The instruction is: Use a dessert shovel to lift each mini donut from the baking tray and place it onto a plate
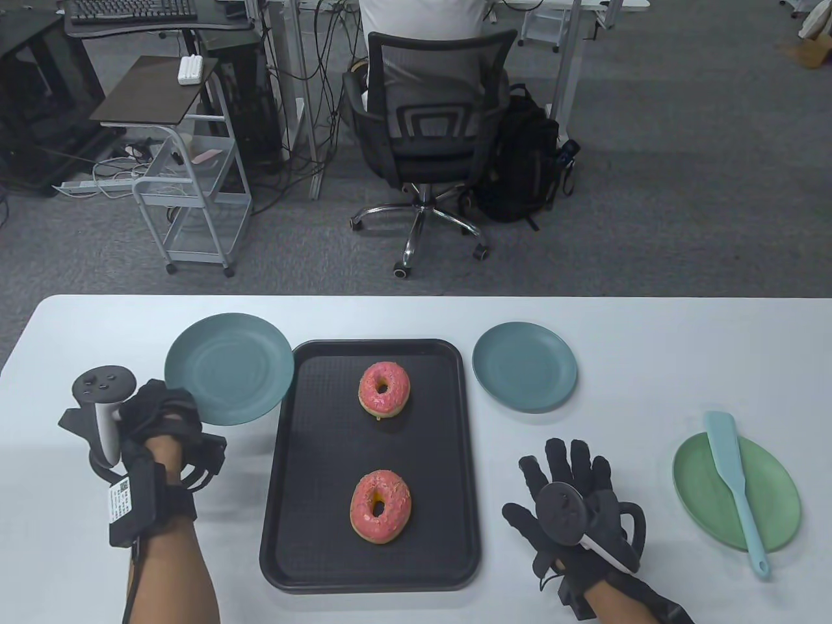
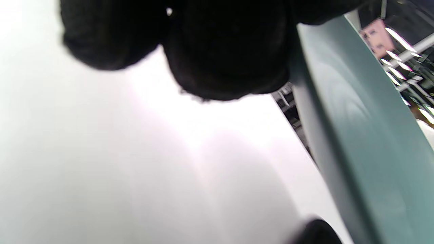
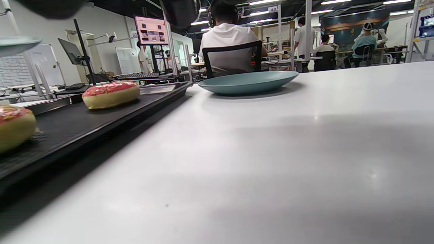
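Baking tray: the black baking tray (image 1: 286,494) lies flat in the middle of the white table (image 1: 416,604), long side running from near the person to far away
In the tray: two pink mini donuts with sprinkles, both lying flat with the hole up; the far donut (image 1: 384,389) sits in the far half, the near donut (image 1: 381,507) sits in the near half, well apart from each other
Left plate: a blue-green plate (image 1: 227,367) is held up off the table, tilted, with its edge over the far left corner of the tray; nothing is on it
Middle plate: a smaller blue-green plate (image 1: 524,366) lies flat just to the right of the tray's far end, with nothing on it
Green plate: a light green plate (image 1: 777,494) lies flat near the right edge of the table
Dessert shovel: the pale blue dessert shovel (image 1: 736,479) lies across the green plate, its wide blade pointing away from the person and its handle end sticking out over the plate's near rim
Left hand: the left hand (image 1: 159,416) is raised at the left of the tray, fingers curled tight on the rim of the left plate
Right hand: the right hand (image 1: 572,504) lies palm down on the table between the tray and the green plate, fingers straight and spread apart, holding nothing
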Demonstrator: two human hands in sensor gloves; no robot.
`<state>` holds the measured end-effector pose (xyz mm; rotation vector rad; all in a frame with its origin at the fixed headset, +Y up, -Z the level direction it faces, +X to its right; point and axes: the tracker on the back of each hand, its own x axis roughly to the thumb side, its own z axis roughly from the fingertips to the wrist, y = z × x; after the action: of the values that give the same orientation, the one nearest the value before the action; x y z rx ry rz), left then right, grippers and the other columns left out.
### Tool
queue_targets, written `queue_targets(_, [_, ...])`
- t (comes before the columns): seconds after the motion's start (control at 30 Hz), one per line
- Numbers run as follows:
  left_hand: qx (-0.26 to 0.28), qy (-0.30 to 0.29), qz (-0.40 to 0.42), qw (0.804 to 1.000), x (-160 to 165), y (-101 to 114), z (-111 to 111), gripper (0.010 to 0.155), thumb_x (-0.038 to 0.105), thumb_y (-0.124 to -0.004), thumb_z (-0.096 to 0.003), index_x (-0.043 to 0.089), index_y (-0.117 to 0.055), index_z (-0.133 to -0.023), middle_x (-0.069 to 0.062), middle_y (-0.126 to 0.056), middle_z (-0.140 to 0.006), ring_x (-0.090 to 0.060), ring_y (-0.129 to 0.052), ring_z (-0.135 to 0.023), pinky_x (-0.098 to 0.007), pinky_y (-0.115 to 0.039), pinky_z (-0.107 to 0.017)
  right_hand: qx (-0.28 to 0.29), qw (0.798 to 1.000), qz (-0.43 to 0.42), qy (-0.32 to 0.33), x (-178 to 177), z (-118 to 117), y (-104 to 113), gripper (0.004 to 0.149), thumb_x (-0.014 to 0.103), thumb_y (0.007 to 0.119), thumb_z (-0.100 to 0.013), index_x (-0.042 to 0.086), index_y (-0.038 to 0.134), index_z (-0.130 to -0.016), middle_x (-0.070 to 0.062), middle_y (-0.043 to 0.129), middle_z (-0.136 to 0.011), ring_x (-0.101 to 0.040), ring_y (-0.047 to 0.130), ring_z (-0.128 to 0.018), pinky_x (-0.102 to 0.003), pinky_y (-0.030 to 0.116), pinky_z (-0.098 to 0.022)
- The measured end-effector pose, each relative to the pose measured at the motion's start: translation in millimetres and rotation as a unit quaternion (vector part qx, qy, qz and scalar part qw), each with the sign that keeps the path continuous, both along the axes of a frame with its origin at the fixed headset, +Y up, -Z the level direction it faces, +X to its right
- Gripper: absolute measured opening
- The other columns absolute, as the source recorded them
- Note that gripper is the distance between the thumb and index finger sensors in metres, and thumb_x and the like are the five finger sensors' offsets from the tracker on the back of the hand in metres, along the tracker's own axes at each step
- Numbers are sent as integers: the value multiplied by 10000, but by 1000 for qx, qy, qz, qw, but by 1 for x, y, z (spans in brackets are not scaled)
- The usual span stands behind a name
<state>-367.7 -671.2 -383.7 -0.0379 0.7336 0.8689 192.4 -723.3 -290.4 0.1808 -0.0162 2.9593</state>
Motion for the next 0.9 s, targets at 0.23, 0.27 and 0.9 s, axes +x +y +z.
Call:
queue_targets(0.23, [44, -96, 64, 992, 72, -4, 17, 473, 398, -765, -385, 227, -677, -817, 64, -998, -578, -139, -1096, -242, -344, -941, -272, -19, 999, -9, -26, 15, -4, -6, 821, 669, 649, -429, 234, 457, -1099, -215, 266, -1219, -543, 192, -1085, -675, 112, -728])
queue_targets(0.27, [46, -110, 75, 990, 82, -6, 20, 472, 397, -766, -385, 225, -678, -816, 62, -997, -577, -140, -1095, -242, -344, -940, -273, -21, 999, -8, -28, 17, -4, -7, 821, 669, 648, -429, 232, 458, -1098, -216, 265, -1219, -543, 193, -1084, -676, 113, -728])
queue_targets(0.9, [57, -242, 98, 964, 167, -60, 66, 473, 393, -765, -386, 223, -684, -820, 45, -999, -580, -161, -1091, -255, -361, -932, -283, 10, 998, -56, -9, 15, 4, 3, 788, 655, 653, -437, 186, 540, -1060, -253, 567, -1131, -521, 626, -988, -683, 485, -732])
